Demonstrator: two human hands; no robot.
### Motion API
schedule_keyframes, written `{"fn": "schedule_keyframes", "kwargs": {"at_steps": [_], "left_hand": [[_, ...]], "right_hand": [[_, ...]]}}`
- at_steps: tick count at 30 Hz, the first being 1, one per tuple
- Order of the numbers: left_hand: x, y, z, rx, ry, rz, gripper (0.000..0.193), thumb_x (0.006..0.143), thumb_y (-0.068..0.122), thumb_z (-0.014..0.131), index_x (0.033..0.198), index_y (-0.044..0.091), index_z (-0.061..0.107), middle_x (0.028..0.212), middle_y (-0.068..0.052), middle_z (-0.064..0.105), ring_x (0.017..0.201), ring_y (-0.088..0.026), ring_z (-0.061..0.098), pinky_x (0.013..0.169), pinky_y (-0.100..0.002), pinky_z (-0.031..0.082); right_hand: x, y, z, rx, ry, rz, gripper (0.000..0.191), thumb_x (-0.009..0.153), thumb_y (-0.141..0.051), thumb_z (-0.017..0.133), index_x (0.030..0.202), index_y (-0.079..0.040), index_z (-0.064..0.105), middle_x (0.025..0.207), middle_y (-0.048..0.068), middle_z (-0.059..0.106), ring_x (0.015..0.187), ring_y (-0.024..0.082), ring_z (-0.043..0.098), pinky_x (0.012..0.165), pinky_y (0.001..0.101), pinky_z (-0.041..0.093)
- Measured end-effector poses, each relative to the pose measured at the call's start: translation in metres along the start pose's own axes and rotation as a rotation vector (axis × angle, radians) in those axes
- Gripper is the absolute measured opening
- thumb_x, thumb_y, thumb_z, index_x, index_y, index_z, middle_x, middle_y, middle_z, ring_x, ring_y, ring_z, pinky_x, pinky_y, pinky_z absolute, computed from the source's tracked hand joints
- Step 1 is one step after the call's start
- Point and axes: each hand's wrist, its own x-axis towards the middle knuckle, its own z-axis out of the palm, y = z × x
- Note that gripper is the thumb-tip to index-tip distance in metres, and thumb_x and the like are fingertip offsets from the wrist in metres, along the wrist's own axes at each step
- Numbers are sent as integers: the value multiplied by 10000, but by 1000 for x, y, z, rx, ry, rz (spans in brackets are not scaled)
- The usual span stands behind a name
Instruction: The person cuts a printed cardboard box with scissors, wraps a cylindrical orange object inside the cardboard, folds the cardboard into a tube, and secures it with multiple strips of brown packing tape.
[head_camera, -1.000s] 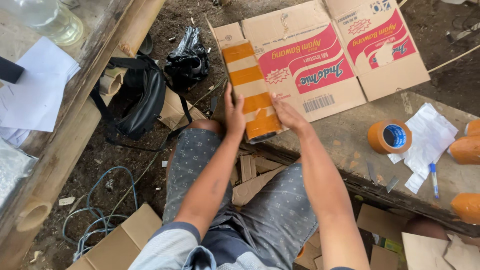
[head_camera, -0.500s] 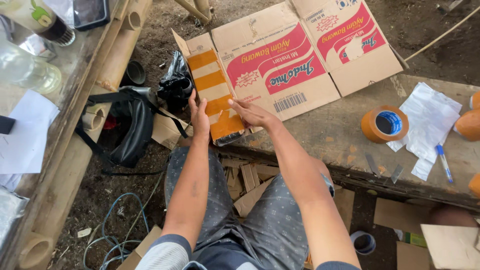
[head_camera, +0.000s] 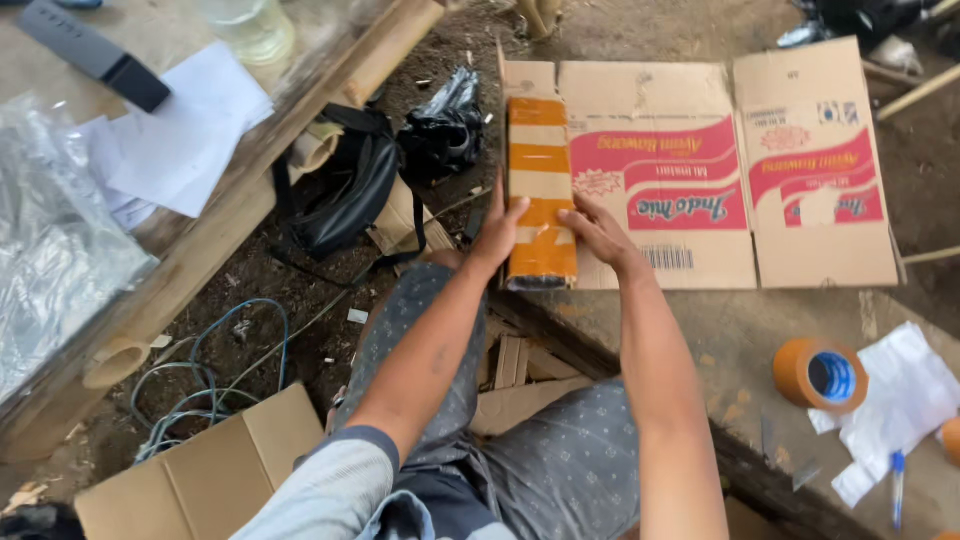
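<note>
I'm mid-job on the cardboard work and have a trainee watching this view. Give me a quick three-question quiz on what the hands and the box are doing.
1. True or false: both hands rest on the taped narrow panel of the flattened carton.
2. What lies on the bench nearest the white papers? A) roll of orange tape B) scissors C) hammer
3. Fill in: the black bag lies on the ground to the ____ of the carton as the camera sees it.

Key: 1. True: the left hand holds the panel's left edge and the right hand presses its right edge. 2. A. 3. left.
</note>
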Motion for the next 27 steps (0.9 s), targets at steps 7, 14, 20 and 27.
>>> {"fn": "schedule_keyframes", "kwargs": {"at_steps": [7,14,20,27], "left_hand": [[6,-15,-12,-23,19,-35,848,996,107,578,1668,91,62,1671,-164,279,1490,-278,348,1201,-359,317],[10,-22,22,806,197,71,878,972,246,617,1660,75,101,1736,-195,139,1598,-396,142,1308,-485,116],[2,-2,73,1055,200,-229,900,900,245,602,1633,157,87,1733,-123,89,1619,-353,18,1263,-580,-4],[1,-17,134,1007,-23,-44,914,935,363,474,1603,-74,30,1706,-269,-34,1586,-388,-116,1269,-510,-114]], "right_hand": [[5,6,5,83,-14,-64,631,985,-352,590,1525,-50,468,1377,93,627,1221,181,579,1006,339,480],[-13,25,15,72,236,-229,454,1158,-322,516,1503,-31,568,1311,94,710,1215,146,626,1047,291,490],[-32,19,5,202,218,-401,425,1121,-247,484,1532,-156,421,1270,99,620,1021,112,590,874,257,513],[-44,32,-13,-42,419,-629,221,1108,-148,570,1239,13,649,1263,175,580,1210,204,549,1054,384,470]]}}
